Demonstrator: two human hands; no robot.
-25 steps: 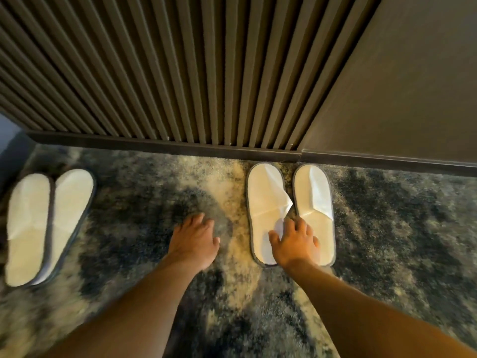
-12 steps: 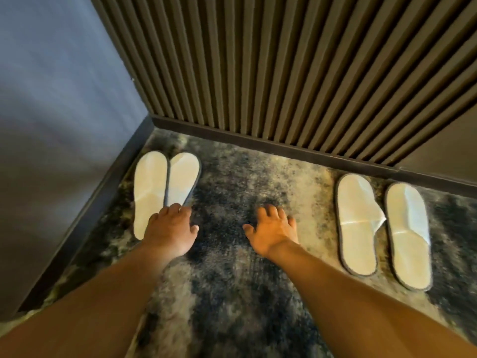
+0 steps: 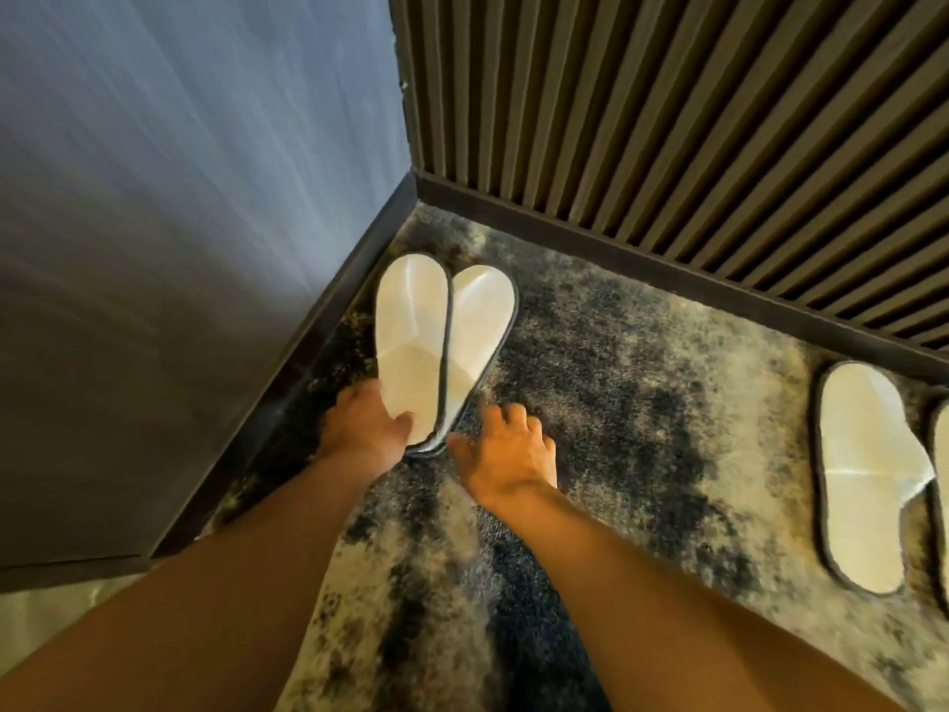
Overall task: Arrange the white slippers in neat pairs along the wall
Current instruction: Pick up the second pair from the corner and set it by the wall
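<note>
Two white slippers with dark edging lie in the corner, overlapping at the heels: the left slipper [image 3: 411,331] lies partly over the right slipper [image 3: 480,321]. My left hand [image 3: 367,423] rests on the heel of the left slipper, thumb on its sole. Beside the overlapped heels, my right hand [image 3: 508,449] hovers with its fingers spread and nothing in it. A second pair stands side by side at the right: one slipper [image 3: 862,470] in full view, the other [image 3: 942,454] cut by the frame edge.
A slatted dark wall [image 3: 667,120] with a baseboard runs along the back. A smooth grey wall [image 3: 179,197] closes the left side and meets it in the corner. The floor is mottled dark and beige carpet [image 3: 642,377].
The view swung left from the right pair to the corner pair. My right hand left the right pair and came beside the corner slippers; my left hand reached the left slipper's heel.
</note>
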